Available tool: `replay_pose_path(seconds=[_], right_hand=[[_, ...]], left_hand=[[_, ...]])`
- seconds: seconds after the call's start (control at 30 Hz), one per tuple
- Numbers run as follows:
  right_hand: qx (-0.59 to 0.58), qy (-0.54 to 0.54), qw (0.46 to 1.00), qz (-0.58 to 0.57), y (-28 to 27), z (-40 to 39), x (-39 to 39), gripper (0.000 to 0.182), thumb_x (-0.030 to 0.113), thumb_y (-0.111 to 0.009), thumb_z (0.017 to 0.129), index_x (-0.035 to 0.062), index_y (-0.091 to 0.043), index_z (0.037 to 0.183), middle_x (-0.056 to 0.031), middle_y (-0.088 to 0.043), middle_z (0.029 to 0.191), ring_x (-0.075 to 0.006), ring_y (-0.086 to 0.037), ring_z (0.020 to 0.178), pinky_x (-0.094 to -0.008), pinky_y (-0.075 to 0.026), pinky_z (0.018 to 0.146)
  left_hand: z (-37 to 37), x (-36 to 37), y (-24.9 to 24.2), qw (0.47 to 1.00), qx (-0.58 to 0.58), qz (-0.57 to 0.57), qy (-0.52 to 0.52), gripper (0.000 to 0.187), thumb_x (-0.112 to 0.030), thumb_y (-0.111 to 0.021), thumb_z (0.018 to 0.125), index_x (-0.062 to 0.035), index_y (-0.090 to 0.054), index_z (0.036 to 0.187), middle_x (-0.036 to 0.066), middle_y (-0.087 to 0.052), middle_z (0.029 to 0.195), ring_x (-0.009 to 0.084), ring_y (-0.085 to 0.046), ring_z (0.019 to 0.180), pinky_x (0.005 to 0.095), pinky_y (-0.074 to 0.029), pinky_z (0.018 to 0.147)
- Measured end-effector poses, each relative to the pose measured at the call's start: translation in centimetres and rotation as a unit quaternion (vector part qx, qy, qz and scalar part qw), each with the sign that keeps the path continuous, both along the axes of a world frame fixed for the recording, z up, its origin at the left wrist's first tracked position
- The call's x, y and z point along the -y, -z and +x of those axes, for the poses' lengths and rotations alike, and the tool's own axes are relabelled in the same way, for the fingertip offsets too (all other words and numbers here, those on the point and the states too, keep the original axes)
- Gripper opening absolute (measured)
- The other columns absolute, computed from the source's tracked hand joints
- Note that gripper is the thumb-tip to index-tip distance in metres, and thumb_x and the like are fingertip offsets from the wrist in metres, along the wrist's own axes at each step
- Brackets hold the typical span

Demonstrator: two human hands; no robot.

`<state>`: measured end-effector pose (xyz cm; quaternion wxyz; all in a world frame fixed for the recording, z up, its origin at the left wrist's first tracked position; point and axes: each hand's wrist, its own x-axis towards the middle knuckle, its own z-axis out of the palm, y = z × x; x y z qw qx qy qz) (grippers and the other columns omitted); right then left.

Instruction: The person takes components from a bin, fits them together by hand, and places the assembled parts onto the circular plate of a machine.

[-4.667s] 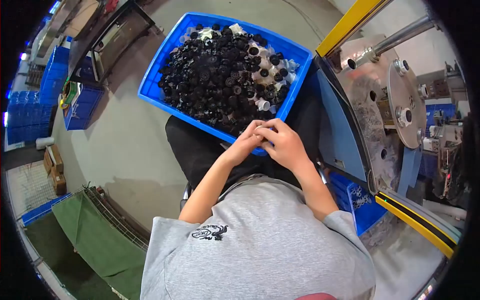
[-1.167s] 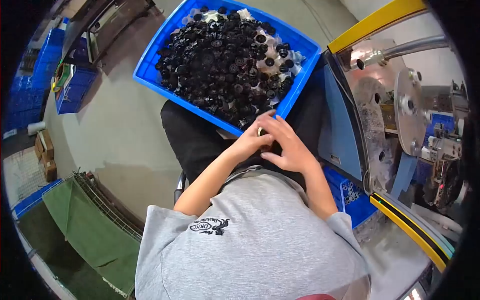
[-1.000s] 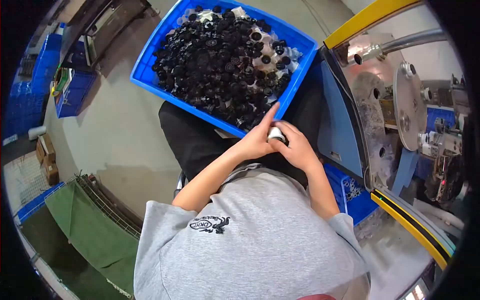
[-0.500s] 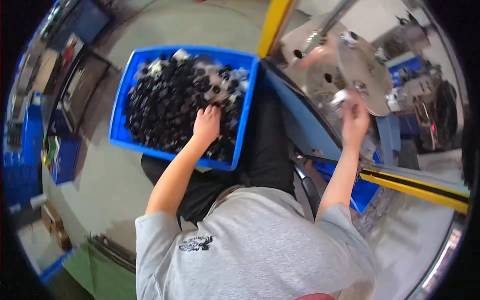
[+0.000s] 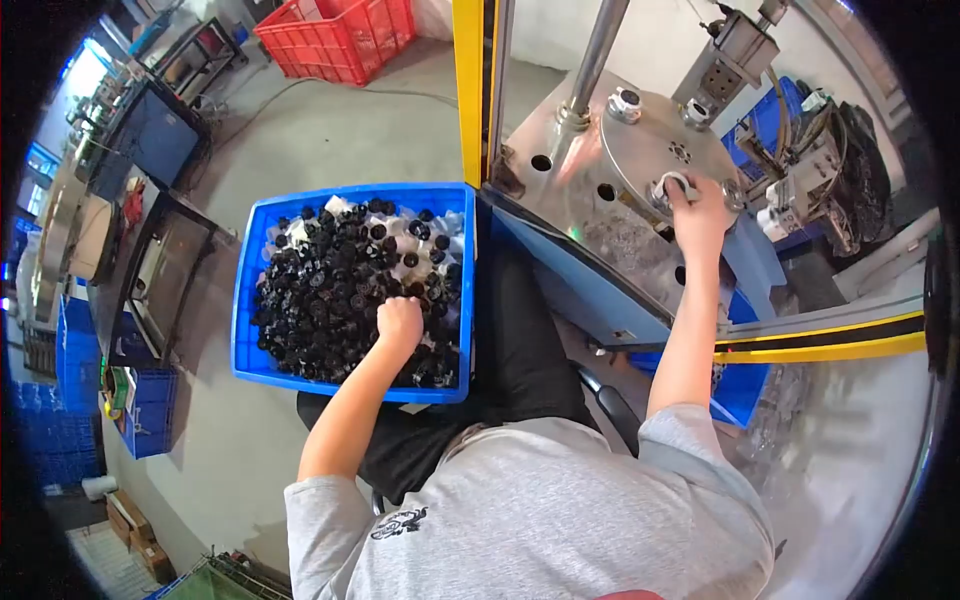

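Head view, left hand: I see my left hand closed in a fist, resting on the black caps inside the blue bin on my lap.
Head view, right hand: my right hand grips a white part, pressed against the round metal plate.

Grey short-sleeved T-shirt, black trousers

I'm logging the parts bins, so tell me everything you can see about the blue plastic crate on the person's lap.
The blue plastic crate is a shallow rectangular bin with straight walls and a thick rim. It rests across the person's dark-trousered lap, its right side against the blue machine panel. It is heaped nearly full with small round black plastic caps, with a few white pieces near the far side. The left hand is closed, resting in the pile.
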<state>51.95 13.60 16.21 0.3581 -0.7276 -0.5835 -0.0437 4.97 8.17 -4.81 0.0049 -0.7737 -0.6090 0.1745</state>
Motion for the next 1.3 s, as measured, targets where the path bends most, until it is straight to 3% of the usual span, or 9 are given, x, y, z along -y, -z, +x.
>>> replay_pose_path(seconds=[0.23,0.57,0.67,0.73,0.83,0.97,1.1,1.23,1.3], right_hand=[[-0.283,0.03,0.957,-0.059,-0.8,-0.6,-0.2,0.031,0.027,-0.071,0.09,0.0009,-0.071,0.107,-0.0088,-0.068,0.099,-0.0198,-0.064,0.081,-0.0298,-0.05,0.071],[-0.11,0.036,0.992,-0.05,-0.3,2.5,-1.7,0.036,0.03,-0.07,0.09,0.0021,-0.068,0.113,-0.0078,-0.069,0.09,-0.0201,-0.064,0.08,-0.0291,-0.05,0.072],[0.096,0.018,0.973,0.208,-0.7,0.8,-0.7,0.027,0.026,-0.069,0.09,0.0055,-0.068,0.109,-0.0056,-0.065,0.083,-0.0167,-0.059,0.072,-0.028,-0.048,0.067],[-0.183,-0.022,0.971,0.149,-0.7,-5.1,1.4,0.02,0.021,-0.07,0.089,0.0092,-0.067,0.105,-0.0019,-0.061,0.078,-0.0116,-0.051,0.064,-0.0265,-0.043,0.06],[-0.231,-0.24,0.94,-0.078,2.4,-16.3,5.0,0.024,0.009,-0.072,0.083,0.0106,-0.067,0.106,-0.0013,-0.062,0.085,-0.0099,-0.048,0.061,-0.0256,-0.042,0.057],[-0.254,-0.455,0.806,-0.28,8.6,-25.9,9.9,0.068,0.006,-0.072,0.079,0.0153,-0.05,0.143,-0.0134,-0.04,0.151,-0.0321,-0.051,0.129,-0.0371,-0.05,0.099],[-0.222,-0.506,0.81,-0.194,10.7,-31.3,11.8,0.072,0.005,-0.068,0.085,0.0176,-0.042,0.15,-0.015,-0.037,0.155,-0.034,-0.047,0.133,-0.0375,-0.046,0.105],[-0.246,-0.547,0.766,-0.232,13.1,-30.9,10.4,0.064,0.009,-0.066,0.091,0.0144,-0.042,0.15,-0.0158,-0.044,0.15,-0.0315,-0.05,0.132,-0.0372,-0.045,0.106],[-0.345,-0.493,0.747,-0.282,13.2,-29.9,10.7,0.061,0.01,-0.065,0.093,0.0129,-0.042,0.149,-0.0157,-0.046,0.148,-0.0303,-0.051,0.131,-0.0368,-0.045,0.105]], left_hand=[[0.8,0.7,2.4,0.987,-0.019,0.147,0.056,0.013,-0.017,-0.054,0.091,-0.0088,-0.065,0.09,0.011,-0.071,0.071,0.0296,-0.071,0.065,0.0411,-0.052,0.055],[0.3,0.2,1.2,0.994,0.096,0.055,-0.018,0.013,-0.017,-0.055,0.09,-0.0086,-0.058,0.1,0.012,-0.07,0.071,0.0351,-0.068,0.064,0.0461,-0.052,0.057],[-0.6,-0.6,-0.9,0.994,0.096,0.052,-0.003,0.016,-0.019,-0.06,0.086,-0.0088,-0.058,0.097,0.013,-0.069,0.071,0.0367,-0.067,0.063,0.0471,-0.052,0.058],[-1.5,-2.1,-2.2,0.985,0.173,0.02,-0.008,0.02,-0.018,-0.062,0.083,-0.0081,-0.06,0.1,0.015,-0.069,0.074,0.0334,-0.067,0.068,0.0456,-0.052,0.061],[-3.9,-0.7,-3.2,0.969,0.242,-0.025,-0.043,0.026,-0.017,-0.065,0.079,-0.0075,-0.062,0.103,0.016,-0.069,0.078,0.03,-0.067,0.073,0.0442,-0.052,0.064],[-4.0,1.4,-7.7,0.601,0.734,-0.033,-0.315,0.018,-0.012,-0.064,0.089,-0.0068,-0.063,0.106,0.007,-0.065,0.09,0.0143,-0.057,0.075,0.0265,-0.046,0.067],[-1.2,7.4,-9.1,0.526,0.788,-0.042,-0.316,0.022,-0.008,-0.06,0.092,-0.0086,-0.059,0.114,0.005,-0.062,0.096,0.0131,-0.056,0.08,0.0227,-0.045,0.068],[-0.4,10.5,-7.5,0.215,0.916,-0.103,-0.322,0.034,-0.006,-0.056,0.093,-0.0087,-0.052,0.127,0.006,-0.059,0.101,0.0129,-0.057,0.086,0.0236,-0.047,0.073],[-0.1,10.6,-7.4,0.292,0.892,-0.098,-0.33,0.038,-0.005,-0.056,0.092,-0.0089,-0.05,0.13,0.008,-0.058,0.106,0.0152,-0.057,0.09,0.025,-0.047,0.077]])
